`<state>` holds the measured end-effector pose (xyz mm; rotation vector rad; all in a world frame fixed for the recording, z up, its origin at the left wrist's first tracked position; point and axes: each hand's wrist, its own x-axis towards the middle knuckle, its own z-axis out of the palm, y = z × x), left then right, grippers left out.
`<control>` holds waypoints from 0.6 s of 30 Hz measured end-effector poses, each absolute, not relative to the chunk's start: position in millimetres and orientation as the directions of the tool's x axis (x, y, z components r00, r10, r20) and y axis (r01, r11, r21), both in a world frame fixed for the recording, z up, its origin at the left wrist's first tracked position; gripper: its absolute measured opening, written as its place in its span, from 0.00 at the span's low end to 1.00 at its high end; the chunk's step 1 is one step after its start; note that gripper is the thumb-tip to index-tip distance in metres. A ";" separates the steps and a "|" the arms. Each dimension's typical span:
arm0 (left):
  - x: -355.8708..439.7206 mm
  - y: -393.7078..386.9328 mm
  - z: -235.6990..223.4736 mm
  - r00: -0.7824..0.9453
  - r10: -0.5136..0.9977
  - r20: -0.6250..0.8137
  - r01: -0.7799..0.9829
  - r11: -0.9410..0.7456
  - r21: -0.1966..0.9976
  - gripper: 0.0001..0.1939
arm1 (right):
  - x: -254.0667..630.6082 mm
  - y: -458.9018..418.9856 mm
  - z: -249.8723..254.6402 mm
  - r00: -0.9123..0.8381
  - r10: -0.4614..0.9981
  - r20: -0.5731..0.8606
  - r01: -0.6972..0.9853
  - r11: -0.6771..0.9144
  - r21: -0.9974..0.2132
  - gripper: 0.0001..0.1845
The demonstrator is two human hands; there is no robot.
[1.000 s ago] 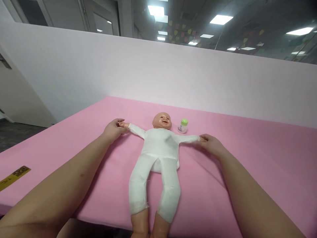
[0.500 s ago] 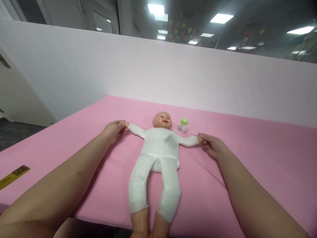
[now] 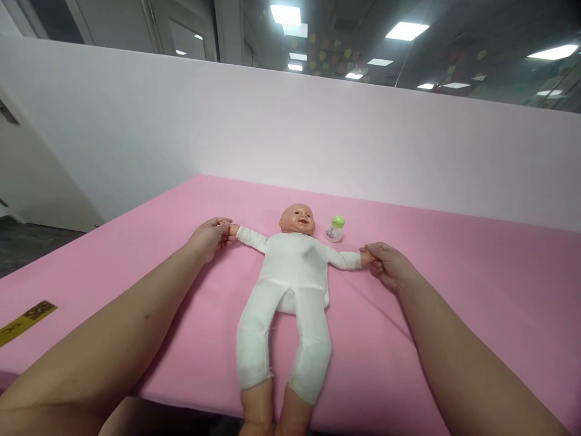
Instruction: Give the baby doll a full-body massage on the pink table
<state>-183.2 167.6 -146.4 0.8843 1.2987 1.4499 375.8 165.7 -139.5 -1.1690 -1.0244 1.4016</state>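
A baby doll (image 3: pixel 295 266) with a white cloth body lies on its back on the pink padded surface (image 3: pixel 190 363), its arms stretched out sideways and its feet toward me. My left hand (image 3: pixel 211 237) is closed around the doll's hand on the left side. On the other side, my right hand (image 3: pixel 389 264) grips the doll's other hand between thumb and fingers. Both doll hands are partly covered by my fingers. A small clear bottle with a green cap (image 3: pixel 336 229) stands beside the doll's head, apart from my hands.
A yellow label strip (image 3: pixel 27 322) with a printed code lies at the left of the pink surface. Behind it rises a white wall (image 3: pixel 318 139), with a glass pane above. A pale door (image 3: pixel 36 175) is at the far left.
Almost nothing differs. My right hand, with the doll's hand in it, has shifted very slightly left and up; my left hand keeps its hold.
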 end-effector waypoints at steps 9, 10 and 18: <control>-180.1 165.9 -141.1 -0.302 0.948 -0.101 -0.221 0.034 0.975 0.13 | 372.1 166.4 -137.8 0.006 0.985 -0.173 -0.170 -0.170 -0.971 0.13; -180.4 165.7 -141.0 -0.292 0.951 -0.102 -0.229 0.034 0.973 0.15 | 372.5 166.3 -137.5 0.006 0.984 -0.176 -0.177 -0.173 -0.969 0.12; -181.8 162.7 -144.1 -0.204 0.978 -0.054 -0.236 0.005 0.972 0.23 | 382.6 162.1 -135.3 -0.136 0.975 -0.174 -0.193 -0.199 -0.961 0.20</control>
